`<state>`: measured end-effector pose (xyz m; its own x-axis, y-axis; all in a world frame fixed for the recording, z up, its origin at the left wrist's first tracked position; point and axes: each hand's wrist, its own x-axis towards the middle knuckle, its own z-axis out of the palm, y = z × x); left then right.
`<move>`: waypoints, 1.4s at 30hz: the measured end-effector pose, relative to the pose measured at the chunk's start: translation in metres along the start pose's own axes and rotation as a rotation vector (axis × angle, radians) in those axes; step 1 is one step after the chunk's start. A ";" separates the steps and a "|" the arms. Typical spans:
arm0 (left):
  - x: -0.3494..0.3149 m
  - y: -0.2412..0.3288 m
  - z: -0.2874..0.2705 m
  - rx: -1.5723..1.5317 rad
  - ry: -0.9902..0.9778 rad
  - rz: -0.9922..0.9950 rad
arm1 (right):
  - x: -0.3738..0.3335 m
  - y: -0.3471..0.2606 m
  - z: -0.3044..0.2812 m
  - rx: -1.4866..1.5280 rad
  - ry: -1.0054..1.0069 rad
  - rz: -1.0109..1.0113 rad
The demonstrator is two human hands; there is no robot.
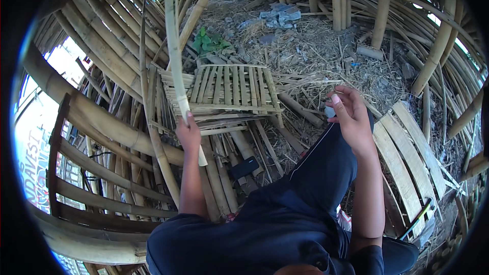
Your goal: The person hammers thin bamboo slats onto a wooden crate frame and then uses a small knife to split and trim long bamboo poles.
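Note:
My left hand (189,135) is closed around a long, pale split bamboo strip (176,66). The strip stands nearly upright, its upper end reaching the top of the view and its lower end showing below my wrist. Over my right knee, my right hand (351,121) is raised with the thumb apart from loosely bent fingers; I see nothing gripped in it. A small whitish patch shows just beside those fingers, too unclear to name. Beyond my left hand lies a stack of slatted bamboo panels (229,87).
A slatted bamboo piece (405,147) lies at my right, with a hammer (418,218) on it. A black, flat rectangular object (245,167) rests on bamboo poles. Bamboo railings (112,122) close in on the left. Straw, a green plant (209,42) and plastic scraps (281,16) lie farther off.

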<state>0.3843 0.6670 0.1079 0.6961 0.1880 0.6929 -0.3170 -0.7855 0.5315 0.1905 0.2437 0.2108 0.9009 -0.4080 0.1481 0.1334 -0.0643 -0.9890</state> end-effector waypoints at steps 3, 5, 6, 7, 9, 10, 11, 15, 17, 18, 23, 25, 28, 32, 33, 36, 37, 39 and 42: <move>0.029 -0.040 -0.033 0.206 0.082 -0.056 | -0.004 -0.001 0.007 0.015 -0.033 0.010; 0.048 -0.065 -0.058 0.343 0.119 -0.088 | -0.006 0.003 0.008 0.000 -0.056 0.006; 0.057 -0.072 -0.071 0.420 0.141 -0.095 | -0.007 0.004 0.010 -0.006 -0.064 0.003; 0.063 -0.078 -0.081 0.497 0.163 -0.101 | -0.008 0.003 0.013 -0.018 -0.076 0.014; 0.070 -0.075 -0.103 0.581 0.175 -0.184 | -0.010 0.001 0.020 -0.052 -0.095 0.037; 0.074 -0.078 -0.113 0.649 0.189 -0.205 | -0.011 0.002 0.023 -0.051 -0.104 0.035; 0.079 -0.084 -0.126 0.723 0.206 -0.225 | -0.012 0.002 0.026 -0.046 -0.119 0.031; 0.098 -0.120 -0.147 0.874 0.187 -0.199 | -0.015 -0.001 0.035 -0.010 -0.149 0.033; 0.103 -0.132 -0.143 0.888 0.128 -0.254 | -0.015 0.002 0.035 0.000 -0.159 0.030; 0.104 -0.138 -0.141 0.896 0.092 -0.275 | -0.016 0.003 0.035 0.005 -0.161 0.028; 0.097 -0.167 -0.131 0.850 -0.069 -0.372 | -0.019 0.005 0.025 -0.018 -0.155 0.042; 0.103 -0.200 -0.148 0.859 -0.154 -0.373 | -0.020 0.009 0.025 0.003 -0.153 0.030; 0.092 -0.147 -0.112 0.891 -0.179 -0.418 | -0.021 0.018 0.017 -0.046 -0.109 0.012; 0.095 -0.109 -0.112 0.490 -0.231 -0.162 | -0.028 0.013 0.028 -0.001 -0.135 0.056; 0.089 -0.079 -0.102 0.380 -0.245 -0.042 | -0.029 0.014 0.032 0.009 -0.142 0.074; 0.058 0.044 -0.060 0.024 -0.270 0.268 | -0.035 0.018 0.040 0.071 -0.106 0.067; 0.046 0.084 -0.042 -0.169 -0.308 0.308 | -0.035 0.021 0.040 0.183 -0.050 0.048; 0.023 0.173 -0.013 -0.528 -0.349 0.419 | -0.036 0.026 0.032 0.407 0.096 0.000; -0.027 0.305 0.007 -1.049 -0.409 0.710 | -0.035 0.023 -0.004 0.748 0.188 0.059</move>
<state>0.2738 0.4184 0.2476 0.2582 -0.4055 0.8768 -0.9038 0.2193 0.3676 0.1601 0.2530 0.1824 0.8387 -0.5440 0.0265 0.3909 0.5673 -0.7248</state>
